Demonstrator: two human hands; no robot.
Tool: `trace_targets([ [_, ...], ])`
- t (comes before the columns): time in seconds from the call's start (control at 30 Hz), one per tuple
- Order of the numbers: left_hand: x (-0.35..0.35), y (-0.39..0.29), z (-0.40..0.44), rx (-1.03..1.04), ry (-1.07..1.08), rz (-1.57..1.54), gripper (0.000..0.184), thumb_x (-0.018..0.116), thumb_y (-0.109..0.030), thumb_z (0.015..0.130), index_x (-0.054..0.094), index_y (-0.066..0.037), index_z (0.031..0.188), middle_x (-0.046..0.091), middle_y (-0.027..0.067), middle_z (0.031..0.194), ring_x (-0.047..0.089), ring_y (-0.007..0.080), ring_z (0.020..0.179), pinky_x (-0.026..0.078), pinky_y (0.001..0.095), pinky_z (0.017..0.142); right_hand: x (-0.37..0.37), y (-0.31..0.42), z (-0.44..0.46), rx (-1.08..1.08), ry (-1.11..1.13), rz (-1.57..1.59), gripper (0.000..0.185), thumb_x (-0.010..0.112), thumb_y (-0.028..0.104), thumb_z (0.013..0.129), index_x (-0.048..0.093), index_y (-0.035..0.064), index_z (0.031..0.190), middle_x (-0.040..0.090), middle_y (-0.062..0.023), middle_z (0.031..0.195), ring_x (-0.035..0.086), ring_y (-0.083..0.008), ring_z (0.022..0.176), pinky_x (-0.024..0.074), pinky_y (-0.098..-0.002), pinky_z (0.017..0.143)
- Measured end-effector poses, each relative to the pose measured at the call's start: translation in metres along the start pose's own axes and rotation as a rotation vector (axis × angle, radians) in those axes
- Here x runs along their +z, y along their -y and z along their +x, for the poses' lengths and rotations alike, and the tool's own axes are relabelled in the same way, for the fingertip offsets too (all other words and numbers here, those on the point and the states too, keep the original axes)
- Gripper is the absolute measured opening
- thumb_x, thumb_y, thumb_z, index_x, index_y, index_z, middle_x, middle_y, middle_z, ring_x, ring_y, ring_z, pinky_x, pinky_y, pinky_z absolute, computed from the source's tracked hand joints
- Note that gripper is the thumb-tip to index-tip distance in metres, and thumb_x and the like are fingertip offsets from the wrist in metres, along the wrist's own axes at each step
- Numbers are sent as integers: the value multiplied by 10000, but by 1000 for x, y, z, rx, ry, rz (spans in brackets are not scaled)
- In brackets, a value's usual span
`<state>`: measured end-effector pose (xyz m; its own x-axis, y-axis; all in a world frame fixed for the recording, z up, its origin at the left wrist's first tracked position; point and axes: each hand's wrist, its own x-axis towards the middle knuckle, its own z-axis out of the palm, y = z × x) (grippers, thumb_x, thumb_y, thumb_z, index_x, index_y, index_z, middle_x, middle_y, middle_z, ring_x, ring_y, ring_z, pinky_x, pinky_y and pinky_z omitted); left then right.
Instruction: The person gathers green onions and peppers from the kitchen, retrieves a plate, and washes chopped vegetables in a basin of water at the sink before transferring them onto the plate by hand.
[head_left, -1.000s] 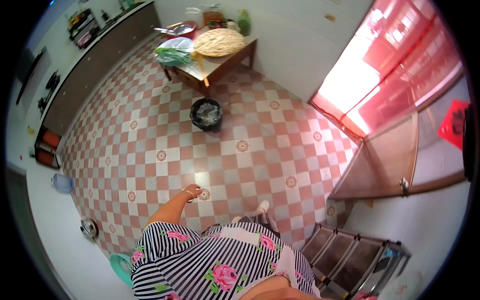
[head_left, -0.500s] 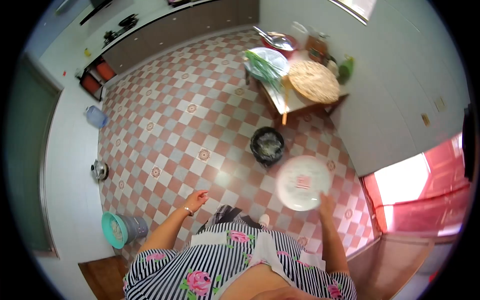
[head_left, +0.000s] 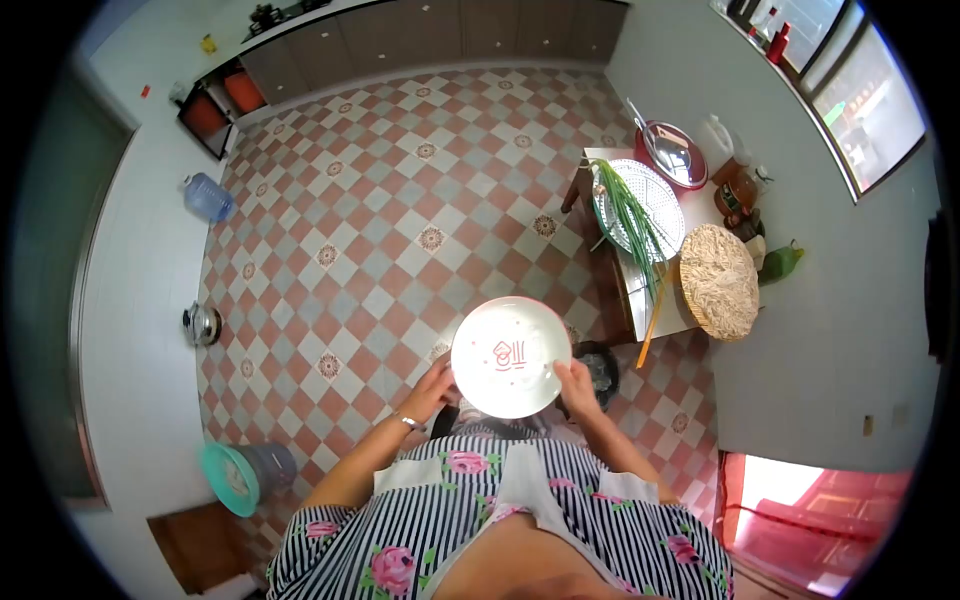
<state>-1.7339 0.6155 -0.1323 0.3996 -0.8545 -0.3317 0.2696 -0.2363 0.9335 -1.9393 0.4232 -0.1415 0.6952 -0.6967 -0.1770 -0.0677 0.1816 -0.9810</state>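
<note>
The checkered tile floor (head_left: pixel 390 190) filled most of the frame, running from the upper edge down past the person's front. A low counter (head_left: pixel 640 297) stood against the wall at right, crowded with goods, while a black-lined bin (head_left: pixel 613 378) sat just right of centre, partly covered in the view by the right hand and the plate. Along the counter's right side lay a round woven tray (head_left: pixel 696 303) heaped with pale strips, and above it in the frame a white perforated colander (head_left: pixel 662 196) with long green scallions (head_left: pixel 628 212) laid across it. The white red-rimmed plate (head_left: pixel 511 360), with a red printed mark at its middle, was in the air at the centre of the frame, above the floor and face up. The right hand (head_left: pixel 578 388) had closed on its right rim, thumb over the edge. The left hand (head_left: pixel 432 388), half curled, was at the left rim; its fingertips were partly hidden, so whether it bore any weight could not be told. If the right thumb slid on the smooth rim with the left side poorly supported, the plate could tip leftward and break on the hard tiles; a low swing rightward might knock its edge against the bin.
</note>
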Motion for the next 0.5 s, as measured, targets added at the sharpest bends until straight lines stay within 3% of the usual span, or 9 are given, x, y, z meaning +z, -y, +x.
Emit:
trace_targets([
  [0.1, -3, -42, 106, 224, 164, 183, 435, 461, -277, 912, 413, 0, 1245, 565, 76, 1072, 531, 135, 948, 452, 276, 796, -13, 36, 66, -19, -48, -34, 258, 436, 167, 912, 566, -51, 964, 599, -16, 830, 528, -63, 722, 430, -210, 651],
  [0.2, 0, -84, 206, 124, 287, 157, 379, 511, -160, 889, 432, 40, 1201, 561, 85, 1093, 515, 127, 981, 441, 272, 833, -43, 43, 142, -17, -152, -44, 248, 447, 182, 914, 574, -30, 911, 586, 2, 806, 505, -51, 713, 417, -211, 633],
  [0.3, -2, -121, 299, 132, 362, 186, 358, 509, -153, 890, 448, 45, 1180, 562, 89, 1098, 518, 127, 979, 438, 274, 838, -69, 74, 228, -31, -176, -42, 260, 456, 201, 914, 578, -28, 907, 587, 0, 787, 509, -58, 717, 419, -216, 648],
  [0.43, -15, -187, 398, 221, 207, 254, 364, 499, -147, 893, 432, 53, 1190, 554, 102, 1118, 510, 141, 1005, 424, 282, 866, -83, 115, 372, -51, -154, -147, 242, 465, 171, 888, 577, -43, 907, 596, -23, 786, 523, -82, 719, 429, -242, 654],
  [0.47, -30, -195, 426, 63, 165, 290, 374, 499, -146, 892, 422, 58, 1197, 544, 103, 1131, 504, 153, 1021, 418, 285, 877, -83, 142, 403, -47, -74, -184, 235, 466, 162, 874, 586, -36, 916, 597, -28, 780, 526, -90, 714, 431, -252, 656],
  [0.5, -37, -209, 452, 150, 121, 203, 379, 503, -182, 896, 436, 47, 1191, 565, 84, 1091, 530, 135, 966, 441, 267, 826, -81, 154, 442, 46, -50, -166, 249, 465, 177, 873, 588, -35, 919, 604, -46, 766, 540, -107, 710, 436, -272, 655],
])
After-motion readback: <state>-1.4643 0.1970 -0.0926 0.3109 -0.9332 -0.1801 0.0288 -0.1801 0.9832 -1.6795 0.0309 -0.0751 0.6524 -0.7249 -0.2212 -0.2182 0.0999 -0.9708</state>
